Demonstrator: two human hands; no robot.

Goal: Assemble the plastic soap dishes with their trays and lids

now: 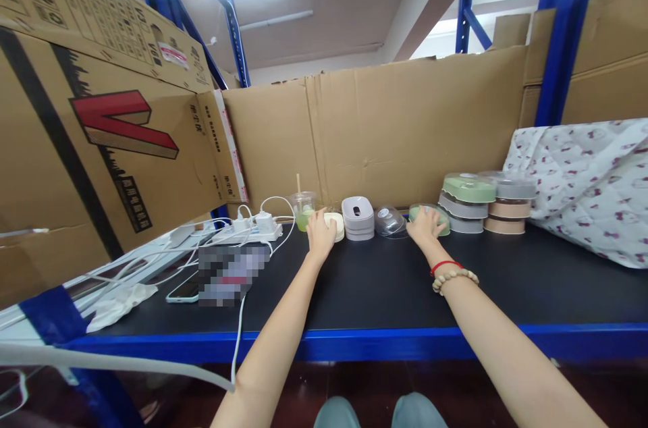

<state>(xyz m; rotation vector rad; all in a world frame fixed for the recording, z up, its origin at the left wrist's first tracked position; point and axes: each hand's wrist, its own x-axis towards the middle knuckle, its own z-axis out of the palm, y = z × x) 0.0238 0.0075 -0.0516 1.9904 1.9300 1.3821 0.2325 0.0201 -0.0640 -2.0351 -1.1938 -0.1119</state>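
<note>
**Some standing stacked, some lying separate**

From the head view, my left hand [322,233] is resting on the cream piece [337,224], left of the grey container [358,231]; my right hand [426,223] is resting over the green piece [444,217], near the clear lid [389,222]. My left fingers are bending and my right ones are standing apart, but whether either are gripping, I cannot tell. Rightward on the black shelf [374,286], a green-topped stack [466,193] and a grey-topped stack [508,209] are standing; in my judgement they are holding only part of the pieces.
</note>
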